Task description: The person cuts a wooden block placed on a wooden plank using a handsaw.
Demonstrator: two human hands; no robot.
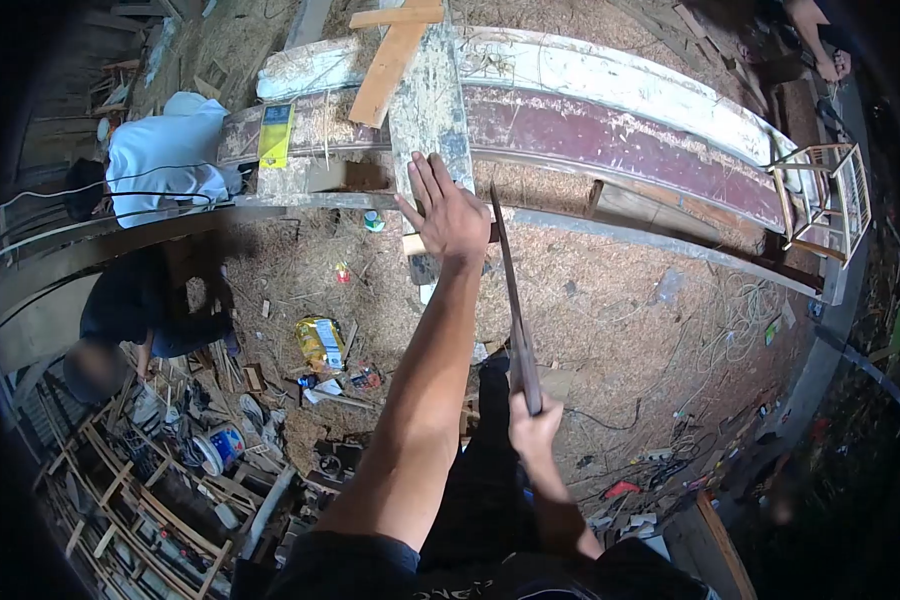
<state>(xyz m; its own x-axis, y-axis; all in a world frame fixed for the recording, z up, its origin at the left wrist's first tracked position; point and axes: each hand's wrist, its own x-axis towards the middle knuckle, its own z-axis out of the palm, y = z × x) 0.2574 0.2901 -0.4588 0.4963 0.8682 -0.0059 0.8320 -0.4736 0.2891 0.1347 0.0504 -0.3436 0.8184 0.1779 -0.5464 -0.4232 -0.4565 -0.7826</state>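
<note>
My left hand [450, 220] lies flat with its fingers stretched out, pressing down near the end of a worn, paint-spattered plank [432, 100]. Under its palm a piece of wood [413, 245] pokes out, mostly covered by the hand. A handsaw [515, 320] is in my right hand [535, 430], whose fingers are wrapped round its handle. The saw's blade points away from me, its tip just right of my left hand. Whether the teeth touch the wood I cannot tell.
Two loose boards [388, 75] lie on the plank's far part. A long maroon-and-white bench-like piece [590, 130] runs behind, with a yellow packet [275, 135] on it. A small wooden frame [825, 205] stands at right. Other people [165, 160] crouch at left; sawdust covers the ground.
</note>
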